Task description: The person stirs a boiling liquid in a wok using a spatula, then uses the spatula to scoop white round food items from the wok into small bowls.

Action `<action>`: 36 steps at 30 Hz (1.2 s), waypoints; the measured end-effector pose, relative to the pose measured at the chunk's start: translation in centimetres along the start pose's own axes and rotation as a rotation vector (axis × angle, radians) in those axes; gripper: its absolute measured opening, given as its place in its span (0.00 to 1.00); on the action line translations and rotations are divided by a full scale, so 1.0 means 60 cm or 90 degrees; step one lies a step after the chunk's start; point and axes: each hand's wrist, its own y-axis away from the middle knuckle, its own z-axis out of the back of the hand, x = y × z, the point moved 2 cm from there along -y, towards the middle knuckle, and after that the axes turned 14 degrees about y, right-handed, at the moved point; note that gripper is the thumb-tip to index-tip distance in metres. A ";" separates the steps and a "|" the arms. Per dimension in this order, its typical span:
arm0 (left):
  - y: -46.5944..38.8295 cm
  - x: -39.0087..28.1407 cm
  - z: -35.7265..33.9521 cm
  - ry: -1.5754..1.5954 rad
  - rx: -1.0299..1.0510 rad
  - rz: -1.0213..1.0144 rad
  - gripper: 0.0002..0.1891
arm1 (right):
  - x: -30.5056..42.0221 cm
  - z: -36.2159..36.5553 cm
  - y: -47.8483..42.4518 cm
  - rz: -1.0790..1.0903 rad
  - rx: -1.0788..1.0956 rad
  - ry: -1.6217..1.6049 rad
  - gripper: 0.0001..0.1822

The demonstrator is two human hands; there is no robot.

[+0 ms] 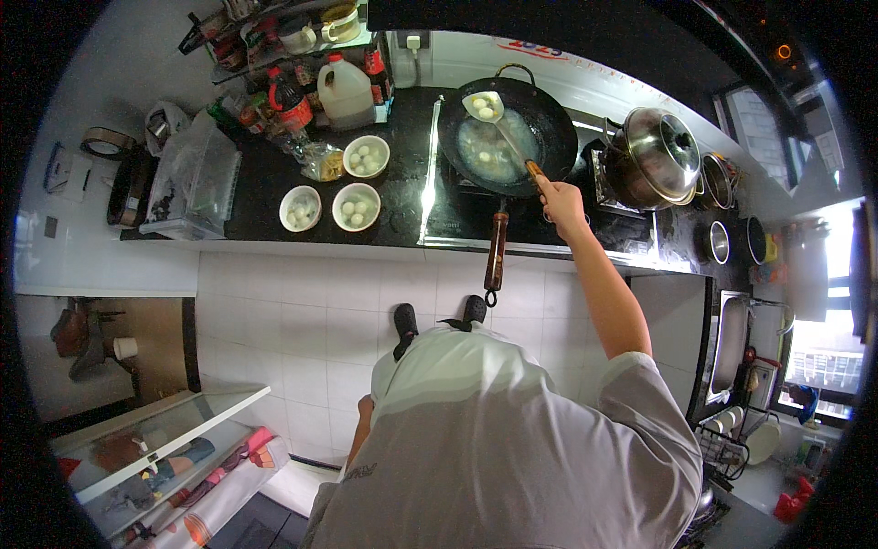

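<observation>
My right hand [564, 204] grips the wooden handle of a metal wok spatula [509, 134]. The spatula's blade is over the far left part of a black wok [561, 130], with a couple of white round balls [485, 112] on it. Cloudy liquid [511, 147] fills the wok's bottom, and another white ball [485, 157] sits in it. The wok's dark wooden handle [496, 254] points towards me. My left hand [365, 406] hangs low at my side, partly hidden by my shirt; its fingers cannot be made out.
Three white bowls [300, 208] with white balls in liquid stand left of the cooktop. A lidded steel pot [655, 158] stands right of the wok. Behind the bowls are a plastic jug [346, 96] and a cola bottle [291, 103]. A clear plastic bin [192, 182] occupies the counter's left end.
</observation>
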 end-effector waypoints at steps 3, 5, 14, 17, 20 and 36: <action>-0.010 -0.009 0.008 0.012 0.001 -0.006 0.08 | -0.010 0.010 0.006 0.006 -0.012 0.029 0.19; -0.015 -0.003 0.007 0.023 -0.001 -0.012 0.08 | -0.014 0.013 0.012 0.009 -0.013 0.044 0.20; -0.041 0.038 -0.021 -0.019 0.092 0.058 0.12 | -0.037 0.020 0.049 0.023 -0.023 0.084 0.23; -0.043 0.039 -0.018 -0.008 0.097 0.049 0.13 | -0.055 0.016 0.050 0.035 -0.037 0.104 0.22; -0.043 0.034 -0.010 -0.020 0.094 0.022 0.13 | -0.069 0.013 0.053 0.026 -0.020 0.117 0.19; -0.045 -0.006 0.017 -0.001 0.001 -0.076 0.11 | -0.073 0.012 0.118 0.066 -0.023 0.278 0.22</action>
